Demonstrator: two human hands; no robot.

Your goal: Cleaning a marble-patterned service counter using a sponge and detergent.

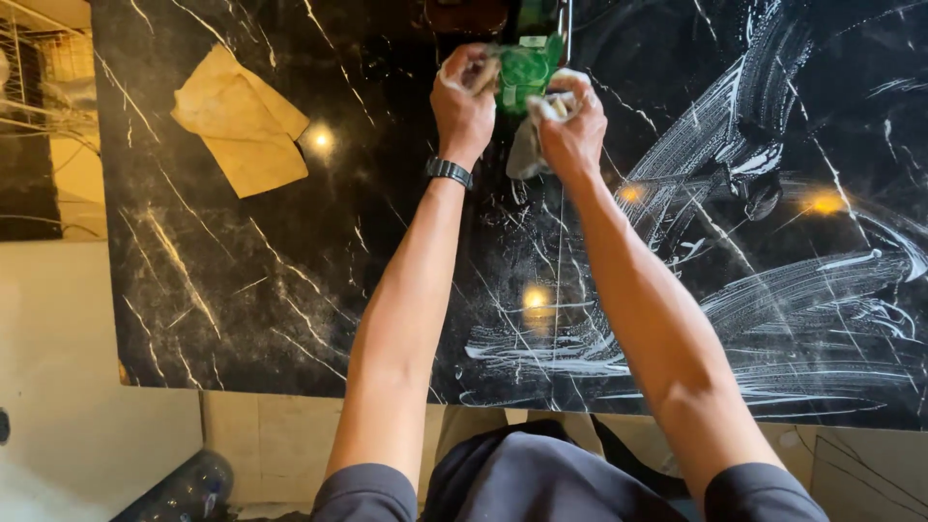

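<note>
Both my arms reach across a glossy black marble table (290, 280) to its far edge. My left hand (462, 101), with a dark watch on the wrist, grips a green plastic bottle (524, 72) together with a bit of light cloth. My right hand (572, 121) is closed on a crumpled grey-white cloth (527, 145) pressed against the bottle's side. The bottle's lower part is hidden by my fingers and the cloth.
A folded tan cloth (242, 121) lies on the table at the far left. White soapy smears (773, 290) cover the right half of the table. A wire rack (43, 72) stands beyond the left edge. A dark bottle (188, 488) lies on the floor.
</note>
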